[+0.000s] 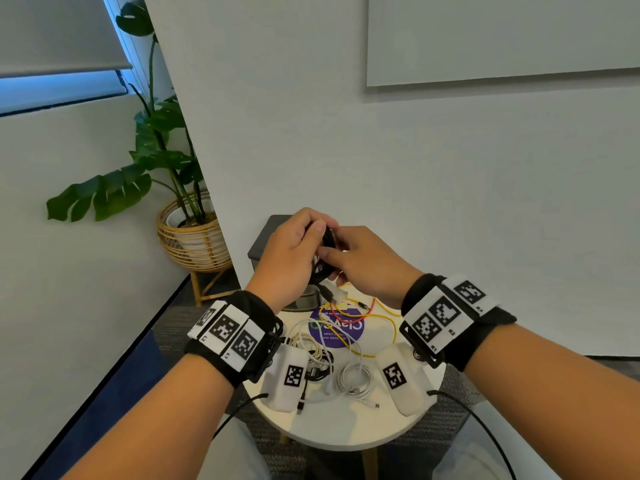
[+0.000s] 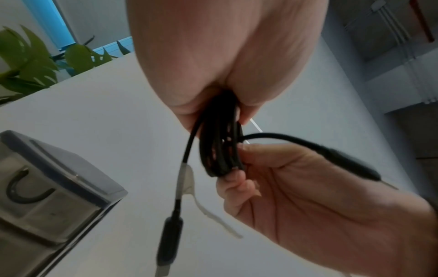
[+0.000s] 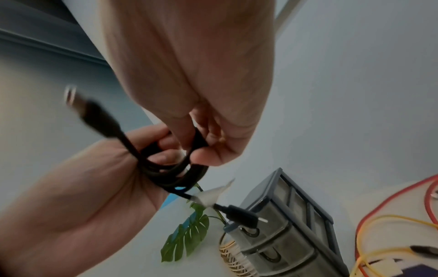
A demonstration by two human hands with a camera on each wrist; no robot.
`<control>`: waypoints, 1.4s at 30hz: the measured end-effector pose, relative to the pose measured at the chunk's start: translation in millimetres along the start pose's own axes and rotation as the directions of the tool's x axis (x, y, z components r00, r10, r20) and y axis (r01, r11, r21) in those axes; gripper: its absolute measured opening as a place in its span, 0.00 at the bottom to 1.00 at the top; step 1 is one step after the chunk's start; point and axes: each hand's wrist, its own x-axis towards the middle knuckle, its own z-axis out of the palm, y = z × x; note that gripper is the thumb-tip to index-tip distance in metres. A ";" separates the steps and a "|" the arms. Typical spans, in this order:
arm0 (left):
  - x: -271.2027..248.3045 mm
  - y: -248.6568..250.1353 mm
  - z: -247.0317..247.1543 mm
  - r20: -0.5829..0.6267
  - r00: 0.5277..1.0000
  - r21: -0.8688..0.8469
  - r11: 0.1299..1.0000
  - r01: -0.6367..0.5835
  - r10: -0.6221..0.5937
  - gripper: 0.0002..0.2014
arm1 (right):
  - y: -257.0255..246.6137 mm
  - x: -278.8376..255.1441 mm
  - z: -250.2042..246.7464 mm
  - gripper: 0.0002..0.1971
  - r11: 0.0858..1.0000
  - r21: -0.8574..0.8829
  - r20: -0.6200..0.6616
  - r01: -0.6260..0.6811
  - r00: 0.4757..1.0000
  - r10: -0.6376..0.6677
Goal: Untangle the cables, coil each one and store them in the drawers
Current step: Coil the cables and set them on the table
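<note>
Both hands are closed on one black cable (image 1: pixel 327 252), held up between them above the round table (image 1: pixel 349 434). By the left hand (image 1: pixel 289 258) the bundled loops are gripped, fingers curled round them; by the right hand (image 1: pixel 369 263) the same bundle is pinched between thumb and fingertips (image 2: pixel 233 180). Two plug ends hang loose, one below the left hand with a pale tie (image 3: pixel 209 196) on it, one beside the right palm.

Judged from this, the black cable is nearly coiled but not yet stored. Below and behind the wrists, white cables (image 1: pixel 349 375), a yellow cable (image 1: pixel 386 318) and a red cable (image 1: pixel 343 315) lie on the table, still to be handled. Beyond the hands stand the drawers (image 3: pixel 288 227); a dark cable seems already laid in one.
</note>
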 end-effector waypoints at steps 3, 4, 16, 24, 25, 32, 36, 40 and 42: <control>-0.9 -1.6 -2.1 0.005 0.999 -0.061 0.997 0.037 -0.037 0.11 | 4.8 0.2 -2.1 0.07 0.988 0.153 0.008 -0.008 1.000 0.007; -1.3 -3.1 -3.3 0.015 0.999 -0.071 0.996 0.048 -0.047 0.12 | 5.0 0.7 -3.3 0.07 0.981 0.196 0.004 -0.008 1.000 0.008; -10.5 -9.7 -13.5 0.262 0.947 -0.062 0.976 0.209 -0.186 0.19 | 15.5 9.7 -25.5 0.08 0.987 -0.147 -0.183 0.070 0.978 -0.096; -8.0 -12.1 -11.7 0.023 0.937 -0.522 0.795 0.308 -0.347 0.26 | 22.6 5.1 -27.5 0.09 0.962 -0.269 -0.226 0.055 0.967 -0.118; -7.0 -12.3 -9.9 -0.032 0.936 -0.547 0.790 0.277 -0.350 0.27 | 23.3 4.7 -26.2 0.09 0.959 -0.276 -0.220 0.058 0.968 -0.122; -7.5 -15.9 1.4 -0.261 0.961 -0.232 0.972 0.028 -0.090 0.26 | 23.3 7.1 -21.4 0.10 0.948 -0.310 -0.226 0.072 0.963 -0.147; -7.5 -19.2 -2.1 -0.124 0.992 0.048 0.999 0.003 0.003 0.31 | 27.2 5.8 -25.6 0.08 0.944 -0.325 -0.236 0.049 0.963 -0.131; -7.1 -12.5 -0.8 0.008 0.994 -0.072 0.992 0.106 -0.105 0.29 | 31.0 3.6 -25.7 0.07 0.942 -0.336 -0.215 0.024 0.971 -0.101; -6.8 -9.6 -1.1 0.037 0.986 -0.240 0.956 0.167 -0.163 0.27 | 32.0 3.6 -27.2 0.07 0.948 -0.319 -0.215 0.013 0.973 -0.086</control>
